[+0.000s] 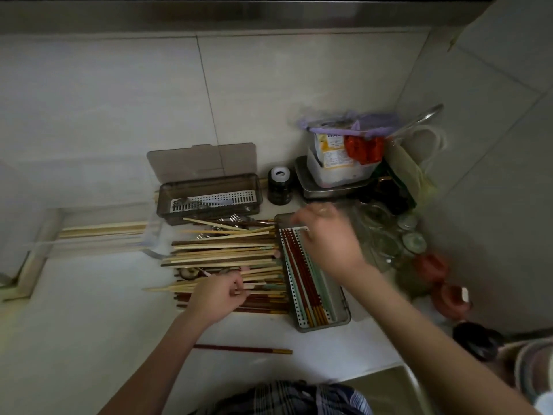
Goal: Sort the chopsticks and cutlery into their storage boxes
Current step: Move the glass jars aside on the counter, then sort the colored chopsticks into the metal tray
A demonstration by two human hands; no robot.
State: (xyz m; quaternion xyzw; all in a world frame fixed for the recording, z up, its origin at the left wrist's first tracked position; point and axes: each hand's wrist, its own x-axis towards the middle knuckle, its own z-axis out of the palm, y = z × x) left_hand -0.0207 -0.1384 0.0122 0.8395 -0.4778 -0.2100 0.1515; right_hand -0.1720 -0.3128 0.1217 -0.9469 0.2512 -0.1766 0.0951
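A pile of wooden, bamboo and dark red chopsticks (224, 253) lies on the white counter, with some metal spoons (215, 229) partly buried at its far side. My left hand (221, 295) is curled on a chopstick at the pile's near edge. To the right lies a grey storage box (344, 317); its white perforated tray holds red and pale green chopsticks (302, 283). My right hand (329, 238), motion-blurred, hovers over this box's far end; its grip is unclear. Behind the pile, a second grey box (251, 190) with a raised lid holds cutlery. One red chopstick (242, 349) lies alone nearer me.
Long bamboo chopsticks in a clear sleeve (101, 230) lie at the left. A black jar (279, 187), a metal tin under a plastic tub (335, 175), glass jars (383, 232) and red pots (434, 265) crowd the right corner. A sink (389, 390) is near me.
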